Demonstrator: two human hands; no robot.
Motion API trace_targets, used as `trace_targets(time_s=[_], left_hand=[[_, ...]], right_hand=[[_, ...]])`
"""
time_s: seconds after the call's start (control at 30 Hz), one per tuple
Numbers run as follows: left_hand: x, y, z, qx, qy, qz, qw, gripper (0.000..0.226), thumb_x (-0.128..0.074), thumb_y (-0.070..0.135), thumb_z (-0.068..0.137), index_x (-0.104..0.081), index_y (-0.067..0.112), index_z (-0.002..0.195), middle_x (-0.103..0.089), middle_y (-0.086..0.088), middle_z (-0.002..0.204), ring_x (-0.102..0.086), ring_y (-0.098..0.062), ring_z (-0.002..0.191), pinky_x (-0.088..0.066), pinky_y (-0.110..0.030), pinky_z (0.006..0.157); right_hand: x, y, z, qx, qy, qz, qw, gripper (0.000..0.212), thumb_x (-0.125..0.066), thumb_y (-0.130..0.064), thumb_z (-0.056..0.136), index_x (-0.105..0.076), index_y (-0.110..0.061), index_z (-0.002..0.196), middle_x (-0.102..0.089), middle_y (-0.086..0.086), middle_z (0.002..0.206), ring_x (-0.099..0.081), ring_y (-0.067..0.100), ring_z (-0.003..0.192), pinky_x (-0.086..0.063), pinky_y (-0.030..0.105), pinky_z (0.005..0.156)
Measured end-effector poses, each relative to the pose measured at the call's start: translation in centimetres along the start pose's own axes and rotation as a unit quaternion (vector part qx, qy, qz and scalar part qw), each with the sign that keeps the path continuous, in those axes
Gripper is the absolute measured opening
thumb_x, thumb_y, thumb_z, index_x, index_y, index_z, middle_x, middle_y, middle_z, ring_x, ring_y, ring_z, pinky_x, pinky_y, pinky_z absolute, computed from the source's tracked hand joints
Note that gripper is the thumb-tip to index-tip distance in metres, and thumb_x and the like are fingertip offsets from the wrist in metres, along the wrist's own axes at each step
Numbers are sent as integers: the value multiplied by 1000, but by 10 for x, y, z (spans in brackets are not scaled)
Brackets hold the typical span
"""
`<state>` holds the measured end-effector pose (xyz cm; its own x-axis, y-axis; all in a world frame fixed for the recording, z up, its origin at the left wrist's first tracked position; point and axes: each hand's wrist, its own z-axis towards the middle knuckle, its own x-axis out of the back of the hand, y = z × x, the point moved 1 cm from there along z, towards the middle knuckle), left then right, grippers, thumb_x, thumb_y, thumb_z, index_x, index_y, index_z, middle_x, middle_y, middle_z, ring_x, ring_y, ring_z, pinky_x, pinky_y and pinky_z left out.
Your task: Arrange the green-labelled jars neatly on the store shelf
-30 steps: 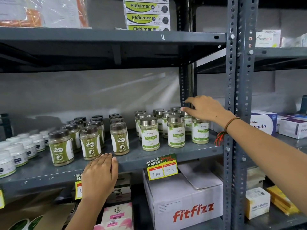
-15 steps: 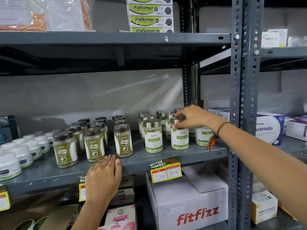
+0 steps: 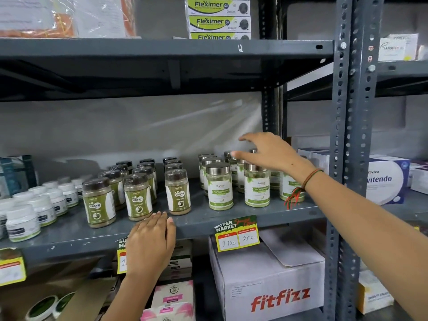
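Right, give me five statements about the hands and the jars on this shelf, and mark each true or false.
1. The left hand rests flat on the front edge of the shelf. True.
2. The right hand grips a silver-lidded jar and lifts it. False: it hovers open above the silver-lidded jars, fingers spread, holding nothing.
3. The brown-lidded jars stand to the left of the silver-lidded ones. True.
4. One silver-lidded jar lies on its side. False: all that show stand upright.
5. A price tag hangs from the shelf edge above a Fitfizz box. True.
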<state>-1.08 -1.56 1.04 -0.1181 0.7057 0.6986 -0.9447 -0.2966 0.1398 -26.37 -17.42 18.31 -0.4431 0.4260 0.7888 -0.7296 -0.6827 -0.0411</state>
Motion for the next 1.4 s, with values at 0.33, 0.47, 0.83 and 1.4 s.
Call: trace_targets(time_s=[0.33,0.47,0.83,1.4], left_hand=[[0,0,1,-1,4,10,1000,45,-38,35,93,-73,8,103,-74,-9,105,-69,-22,100,-50,-37,90],[-1,0,1,-4,-1,7,1000,47,-36,36,94,-72,9,106,-73,-8,107,-68,-22,103,-50,-38,92],[-4,-2,3,-8,5,12,1000,46,-36,36,94,-73,10,103,-74,-7,106,-68,-20,101,-49,-36,92],[5,-4,6,-48,3,37,998,36,-45,35,92,-74,14,98,-75,-3,101,-70,-16,94,-55,-31,79]], right_hand=[[-48,-121,35,141,-97,40,984,69,-57,-60,87,-44,-24,145,-51,8,145,-48,28,131,-43,46,103],[-64,-136,47,149,-135,22,979,75,-61,-58,86,-42,-19,147,-50,11,145,-48,31,130,-42,41,102],[-74,-143,49,121,-122,40,984,74,-64,-67,77,-61,-17,132,-64,6,131,-57,29,120,-48,44,96],[-52,-131,31,86,-32,41,995,74,-46,-78,78,-55,-29,133,-68,4,120,-63,32,108,-53,48,87]])
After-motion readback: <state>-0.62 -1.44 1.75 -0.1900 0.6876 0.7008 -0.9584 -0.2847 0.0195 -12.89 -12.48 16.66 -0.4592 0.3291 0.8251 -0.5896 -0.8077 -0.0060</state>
